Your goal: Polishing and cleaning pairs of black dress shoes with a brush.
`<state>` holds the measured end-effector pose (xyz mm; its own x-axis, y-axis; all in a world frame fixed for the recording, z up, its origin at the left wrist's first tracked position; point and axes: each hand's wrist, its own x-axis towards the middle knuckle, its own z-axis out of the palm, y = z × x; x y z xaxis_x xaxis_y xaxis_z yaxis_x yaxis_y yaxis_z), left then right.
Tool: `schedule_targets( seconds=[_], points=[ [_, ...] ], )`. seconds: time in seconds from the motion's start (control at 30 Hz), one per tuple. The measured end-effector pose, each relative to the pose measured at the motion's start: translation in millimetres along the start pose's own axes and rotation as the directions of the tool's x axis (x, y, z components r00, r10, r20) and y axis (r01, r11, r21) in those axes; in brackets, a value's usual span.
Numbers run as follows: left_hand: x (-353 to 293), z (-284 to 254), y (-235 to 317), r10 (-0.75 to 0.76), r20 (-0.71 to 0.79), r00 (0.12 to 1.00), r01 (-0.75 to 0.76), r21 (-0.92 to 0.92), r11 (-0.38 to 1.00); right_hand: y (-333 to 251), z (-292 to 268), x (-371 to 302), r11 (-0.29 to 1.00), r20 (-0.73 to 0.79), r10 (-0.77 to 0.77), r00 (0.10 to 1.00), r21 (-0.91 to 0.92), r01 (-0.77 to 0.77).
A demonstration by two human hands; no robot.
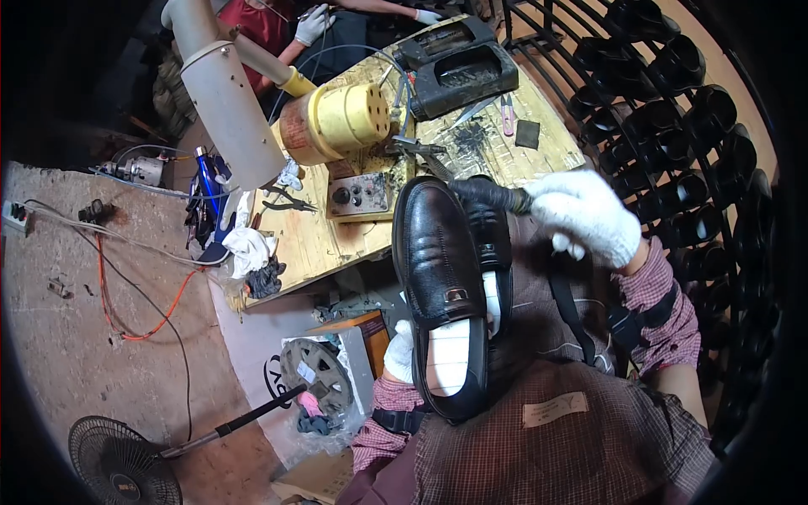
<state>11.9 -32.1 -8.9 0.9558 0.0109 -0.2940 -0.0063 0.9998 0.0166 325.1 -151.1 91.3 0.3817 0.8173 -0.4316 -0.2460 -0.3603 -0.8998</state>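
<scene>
Black shoe (pixel 439 261) sits over the left hand (pixel 402 352), fingers inside; right hand (pixel 589 215) fingers are clamped on a dark brush (pixel 488 195).

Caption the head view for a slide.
White-gloved left hand inside a black loafer, right hand brushing its toe above a cluttered wooden workbench.
</scene>
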Motion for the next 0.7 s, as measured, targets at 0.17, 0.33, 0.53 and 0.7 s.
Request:
schedule_targets(
  seconds=[0.17,0.33,0.53,0.7],
  points=[
    [4,-22,5,-0.071,0.033,0.997,0.075,-0.127,0.989,47,23,3,0.967,0.084,0.003,0.996,0.253,-0.024],
    [-10,-9,10,0.091,-0.052,0.995,-0.091,-0.006,0.996,63,31,-9,0.937,0.801,-0.059,0.595,-0.161,0.309],
    [-1,-5,44,0.100,0.257,0.961,-0.010,-0.331,0.944,53,14,7,0.977,0.190,-0.004,0.982,0.210,-0.037],
    [8,-8,81,0.161,0.445,0.881,-0.060,-0.232,0.971,52,11,27,0.963,0.021,-0.063,0.998,0.264,0.055]
  ],
)
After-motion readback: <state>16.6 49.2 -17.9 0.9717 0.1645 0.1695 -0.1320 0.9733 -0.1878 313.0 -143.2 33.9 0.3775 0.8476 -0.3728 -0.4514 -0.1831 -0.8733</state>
